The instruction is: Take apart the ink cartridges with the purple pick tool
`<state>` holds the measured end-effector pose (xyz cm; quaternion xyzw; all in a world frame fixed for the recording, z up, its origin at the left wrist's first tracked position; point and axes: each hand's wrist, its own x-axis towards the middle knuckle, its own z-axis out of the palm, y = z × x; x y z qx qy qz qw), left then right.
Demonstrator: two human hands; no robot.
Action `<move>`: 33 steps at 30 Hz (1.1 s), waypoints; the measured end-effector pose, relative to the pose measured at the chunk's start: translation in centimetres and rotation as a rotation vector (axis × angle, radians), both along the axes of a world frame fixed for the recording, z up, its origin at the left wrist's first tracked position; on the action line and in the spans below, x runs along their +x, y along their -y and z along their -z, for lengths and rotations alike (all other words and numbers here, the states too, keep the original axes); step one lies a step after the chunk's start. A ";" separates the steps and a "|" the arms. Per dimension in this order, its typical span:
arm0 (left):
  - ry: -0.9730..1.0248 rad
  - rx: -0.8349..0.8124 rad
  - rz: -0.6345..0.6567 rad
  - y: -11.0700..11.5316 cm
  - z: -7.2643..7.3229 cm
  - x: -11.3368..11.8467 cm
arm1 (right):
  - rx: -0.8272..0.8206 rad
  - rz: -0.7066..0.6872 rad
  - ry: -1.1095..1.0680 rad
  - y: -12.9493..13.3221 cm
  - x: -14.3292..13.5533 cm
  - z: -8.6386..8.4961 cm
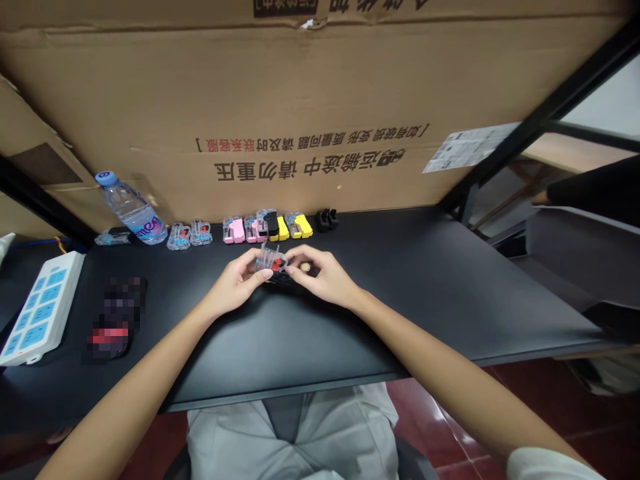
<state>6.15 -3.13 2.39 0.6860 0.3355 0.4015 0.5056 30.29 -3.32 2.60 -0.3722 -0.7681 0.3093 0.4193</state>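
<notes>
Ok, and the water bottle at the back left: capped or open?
Capped. The bottle has its blue cap sitting on the neck; how tightly it is screwed down, I cannot tell.

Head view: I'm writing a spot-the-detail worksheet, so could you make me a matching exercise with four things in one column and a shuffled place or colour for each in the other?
1. Water bottle
2. Power strip
3. Clear plastic casing with a red part
4. Small black parts

A. Just right of the yellow-and-clear casings
B. White, with blue socket faces
C. Between the left hand and right hand
D. Blue cap

Pairs: 1-D, 2-B, 3-C, 4-A
</notes>
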 end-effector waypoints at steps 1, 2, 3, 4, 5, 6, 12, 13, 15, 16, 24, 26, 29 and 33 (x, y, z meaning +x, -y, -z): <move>-0.012 0.009 0.015 0.1 0.0 0.0 | 0.019 -0.002 0.015 0.0 0.0 0.0; -0.021 0.027 0.020 0.1 0.1 0.0 | 0.042 0.003 0.029 0.0 0.0 0.0; -0.028 0.053 0.014 0.2 0.2 0.0 | 0.067 0.020 0.035 0.0 0.0 0.0; -0.034 0.084 -0.002 0.2 0.3 0.1 | 0.092 0.042 0.033 0.0 0.0 0.0; -0.039 0.110 -0.025 0.3 0.4 0.2 | 0.112 0.066 0.026 0.0 0.0 -0.1; -0.043 0.129 -0.051 0.3 0.5 0.2 | 0.129 0.089 0.018 0.0 -0.1 -0.1; -0.086 0.187 -0.133 0.4 -0.1 0.1 | 0.182 0.120 0.030 0.0 0.0 -0.2; -0.104 0.210 -0.156 0.3 -0.3 -0.1 | 0.193 0.109 0.037 -0.2 0.1 -0.2; -0.142 0.261 -0.249 0.0 -0.8 -0.7 | 0.205 0.096 0.058 -0.6 0.8 -0.3; -0.161 0.280 -0.309 -0.3 -1.1 -1.2 | 0.202 0.102 0.074 -1.0 1.4 -0.4; -0.588 0.319 -0.401 -1.9 -2.2 -5.4 | 0.116 0.600 0.301 -5.8 9.7 -0.9; -0.688 0.319 -0.402 -1.8 -2.4 -5.8 | 0.057 0.691 0.402 -6.6 11.7 -0.7; -0.798 0.237 -0.393 -1.8 -2.5 -6.2 | -0.018 0.861 0.528 -7.2 13.7 -0.3; -0.926 0.169 -0.339 -1.8 -2.5 -6.7 | -0.135 1.002 0.601 -7.9 14.3 0.2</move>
